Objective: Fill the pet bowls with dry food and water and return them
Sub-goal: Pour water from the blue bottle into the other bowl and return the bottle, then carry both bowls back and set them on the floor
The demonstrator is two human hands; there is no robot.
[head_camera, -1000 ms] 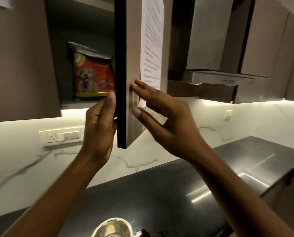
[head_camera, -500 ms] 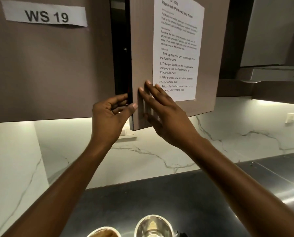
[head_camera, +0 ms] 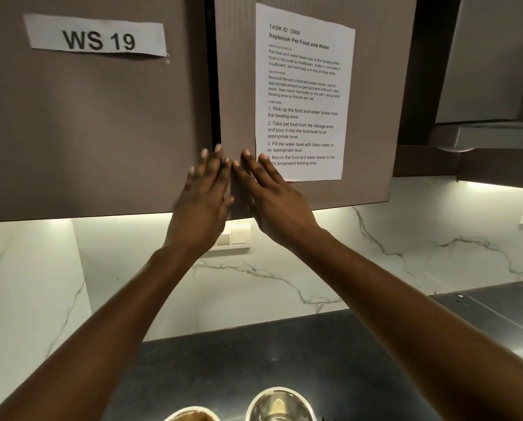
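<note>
The cabinet door (head_camera: 366,101) with the printed task sheet (head_camera: 302,95) is the landmark here. Both hands of the person are raised to its lower left corner. The left hand (head_camera: 205,196) lies flat with its palm on the seam between this door and the neighbouring door (head_camera: 87,132), the one with the "WS 19" label (head_camera: 97,38). Its fingers (head_camera: 208,165) are stretched out and a little spread, and they hold nothing. The right hand (head_camera: 272,199) rests just beside it, on the face of the landmark door, and its fingertips (head_camera: 248,156) reach the lower left edge of the sheet. These fingers are also straight and slightly apart, pressed on the surface and not closed around anything. A dark narrow gap is visible along the left edge of the door, above the hands.

Below the door, on the marble wall, a switch plate (head_camera: 236,238) shows between the two wrists. To the right of the door hangs the range hood (head_camera: 491,86).

Far below the door, on the dark countertop (head_camera: 284,354), two bowls stand at the bottom edge of the view. The metal bowl (head_camera: 280,405) is directly under the door, and the second bowl (head_camera: 190,416), with something brown inside, is just left of it. Both are cut off by the frame, and well apart from the hands.
</note>
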